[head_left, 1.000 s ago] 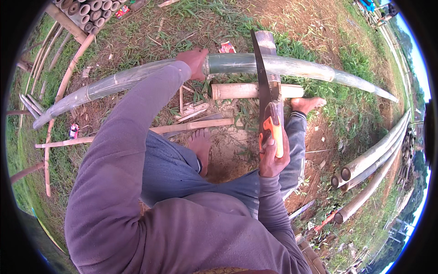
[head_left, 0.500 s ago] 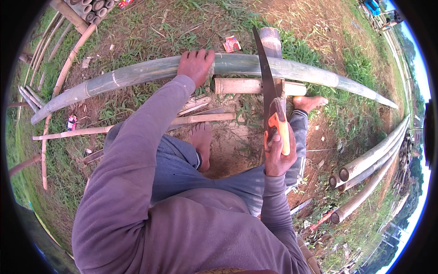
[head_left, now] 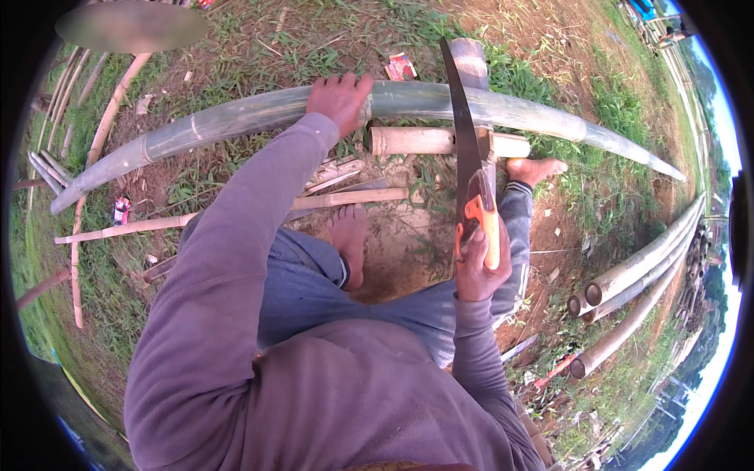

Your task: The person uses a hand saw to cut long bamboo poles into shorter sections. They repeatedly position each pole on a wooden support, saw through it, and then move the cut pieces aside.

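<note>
A long greenish bamboo pole [head_left: 251,112] lies crosswise in front of me, bowed by the lens. My left hand [head_left: 339,104] rests over it left of the middle, fingers curled across its far side. In my right hand [head_left: 481,273] is the orange handle of a handsaw [head_left: 466,141], gripped with the fingers wrapped round. Its dark blade points away from me and crosses the pole to the right of my left hand. Whether the teeth have cut into the pole cannot be seen.
A thick support log [head_left: 470,64] passes beneath the pole. Nearer me lies a short bamboo piece [head_left: 412,141], by my bare right foot [head_left: 536,169]. Split strips [head_left: 349,201] lie at left. Several bamboo poles [head_left: 628,279] are at right, near a red-handled tool [head_left: 556,369].
The view has shifted slightly, so the pole appears a little higher. The saw stays across the pole with only a small shift, and my left hand keeps its place on it.
</note>
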